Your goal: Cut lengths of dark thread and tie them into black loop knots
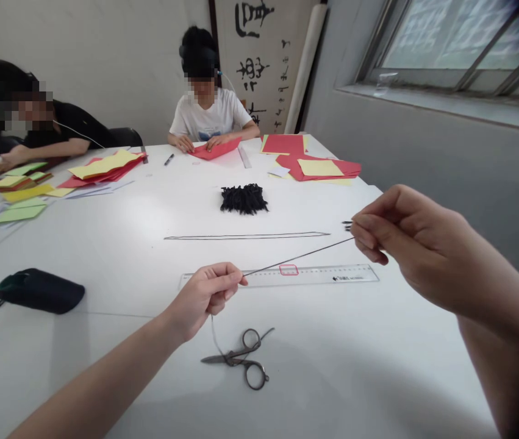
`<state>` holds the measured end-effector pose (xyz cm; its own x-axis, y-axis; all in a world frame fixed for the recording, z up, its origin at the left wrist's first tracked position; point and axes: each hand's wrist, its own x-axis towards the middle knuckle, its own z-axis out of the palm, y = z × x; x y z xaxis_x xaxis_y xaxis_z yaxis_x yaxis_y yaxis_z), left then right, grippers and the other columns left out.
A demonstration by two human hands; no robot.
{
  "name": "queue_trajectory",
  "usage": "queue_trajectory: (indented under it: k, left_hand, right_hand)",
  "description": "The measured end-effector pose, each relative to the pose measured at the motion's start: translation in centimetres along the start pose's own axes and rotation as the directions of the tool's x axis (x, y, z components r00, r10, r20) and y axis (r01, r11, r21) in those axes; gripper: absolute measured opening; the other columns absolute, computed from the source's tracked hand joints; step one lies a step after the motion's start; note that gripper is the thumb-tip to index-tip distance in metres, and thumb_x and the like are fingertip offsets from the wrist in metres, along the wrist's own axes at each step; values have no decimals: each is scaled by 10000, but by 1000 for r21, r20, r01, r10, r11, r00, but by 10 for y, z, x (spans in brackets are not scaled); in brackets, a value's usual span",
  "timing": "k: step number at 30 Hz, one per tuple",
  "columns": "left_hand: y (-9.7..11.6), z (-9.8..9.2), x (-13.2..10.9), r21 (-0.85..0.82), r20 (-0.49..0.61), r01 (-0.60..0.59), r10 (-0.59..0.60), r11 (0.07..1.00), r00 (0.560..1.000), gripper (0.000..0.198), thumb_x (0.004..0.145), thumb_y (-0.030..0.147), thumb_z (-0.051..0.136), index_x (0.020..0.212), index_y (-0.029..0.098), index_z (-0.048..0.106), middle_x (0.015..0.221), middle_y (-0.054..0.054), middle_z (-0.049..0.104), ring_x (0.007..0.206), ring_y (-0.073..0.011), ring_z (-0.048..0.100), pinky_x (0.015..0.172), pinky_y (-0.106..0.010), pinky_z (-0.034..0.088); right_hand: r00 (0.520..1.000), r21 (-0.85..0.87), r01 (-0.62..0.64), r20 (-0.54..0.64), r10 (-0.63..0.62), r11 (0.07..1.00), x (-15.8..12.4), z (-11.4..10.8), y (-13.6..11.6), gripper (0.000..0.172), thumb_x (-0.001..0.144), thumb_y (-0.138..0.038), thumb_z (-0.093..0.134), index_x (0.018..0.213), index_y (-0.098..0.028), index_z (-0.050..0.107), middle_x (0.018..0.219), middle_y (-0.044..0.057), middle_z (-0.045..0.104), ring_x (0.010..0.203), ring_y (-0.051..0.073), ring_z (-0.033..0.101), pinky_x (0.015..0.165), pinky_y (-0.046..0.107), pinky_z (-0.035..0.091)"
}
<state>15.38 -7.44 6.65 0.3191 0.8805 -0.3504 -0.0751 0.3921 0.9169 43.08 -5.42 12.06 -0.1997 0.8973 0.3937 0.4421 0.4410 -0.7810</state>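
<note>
— Our right hand [405,244] and left hand [208,292] each pinch the black string [298,256], taut just above the ruler [355,274].
— Best we hold it straight along the markings, without sagging.

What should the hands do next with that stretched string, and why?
Probably lower the string flat along the ruler: the left hand and right hand hold it taut but slanted over it, while the scissors lie untouched nearby.

1. Setting: a craft classroom or studio.
2. A large shared white table [103,256] carries stacks of coloured paper [103,167], a clear ruler [282,275] and scissors [241,356].
3. A calligraphy scroll [259,61] hangs on the wall; a seated person [208,116] folds red paper.
</note>
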Motion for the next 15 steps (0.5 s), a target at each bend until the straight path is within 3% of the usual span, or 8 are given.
queue_trajectory:
  k: [4, 8, 11, 15]
  left_hand:
    - [11, -9, -1, 242, 22, -32, 27, 970, 999, 253, 775, 358, 653, 657, 137, 615, 590, 5, 590, 436, -35, 276, 429, -196, 223]
    - [22, -17, -3, 365, 109, 46, -92, 930, 990, 228, 770, 374, 665, 719, 154, 697, 708, -53, 709, 628, -110, 583, 613, -215, 429]
    - [27, -22, -5, 417, 141, 93, -165, 904, 976, 243, 760, 398, 680, 764, 158, 724, 755, -74, 734, 707, -157, 655, 653, -239, 472]
    - [29, -24, -7, 434, 108, 102, -163, 895, 981, 231, 763, 386, 684, 760, 161, 732, 745, -66, 736, 696, -151, 667, 621, -218, 479]
  right_hand:
    - [998, -254, -14, -68, -4, 967, 0, -9, 2, 106, 899, -240, 446, 796, -219, 431, 583, -39, 511, 485, 81, 438, 447, 231, 370]
    - [989, -347, -64, -148, 13, 936, 4, -17, 6, 93, 874, -222, 470, 787, -210, 440, 568, -27, 528, 475, 79, 451, 448, 230, 360]
    - [976, -392, -117, -216, 32, 913, 7, -23, 8, 102, 854, -177, 493, 767, -205, 449, 559, -24, 533, 471, 71, 457, 462, 230, 357]
    - [951, -378, -163, -306, 43, 911, 12, -31, 17, 115, 853, -138, 487, 773, -204, 438, 590, -13, 526, 494, 63, 468, 479, 235, 361]
